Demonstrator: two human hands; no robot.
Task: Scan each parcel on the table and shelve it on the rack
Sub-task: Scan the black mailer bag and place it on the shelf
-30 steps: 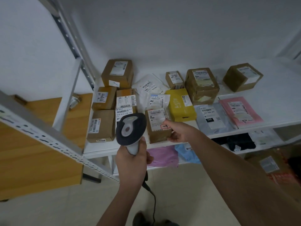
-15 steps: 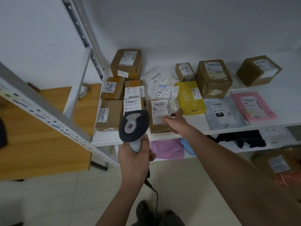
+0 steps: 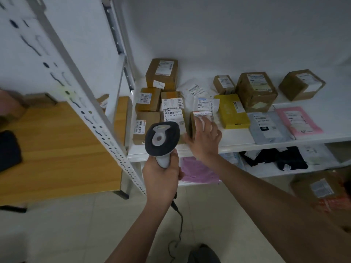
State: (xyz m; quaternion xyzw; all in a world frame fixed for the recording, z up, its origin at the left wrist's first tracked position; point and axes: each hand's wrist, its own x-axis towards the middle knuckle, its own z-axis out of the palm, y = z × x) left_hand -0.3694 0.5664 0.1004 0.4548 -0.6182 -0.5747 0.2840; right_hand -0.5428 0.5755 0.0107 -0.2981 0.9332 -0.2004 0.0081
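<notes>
Head view shows a wooden table (image 3: 57, 149) on the left, beside the white rack (image 3: 237, 144). Next, the left hand (image 3: 161, 177) grips a scanner (image 3: 161, 138) by its handle. Right of it, the right hand (image 3: 204, 137) lies flat, fingers straight, on a small brown parcel (image 3: 192, 126) near the shelf's front edge.

Two bare forearms come up from the near edge, no sleeve showing on either — nothing covers them from the frame edge to the wrist. The left hand (image 3: 161, 177) wears no glove, ring or watch on the parts that show. The right hand (image 3: 204, 138) is bare too, its fingers motion-blurred, so small details there cannot be told. At the bottom edge, between the arms, sits a dark rounded shape — apparently a shoe, too dim to describe further.
</notes>
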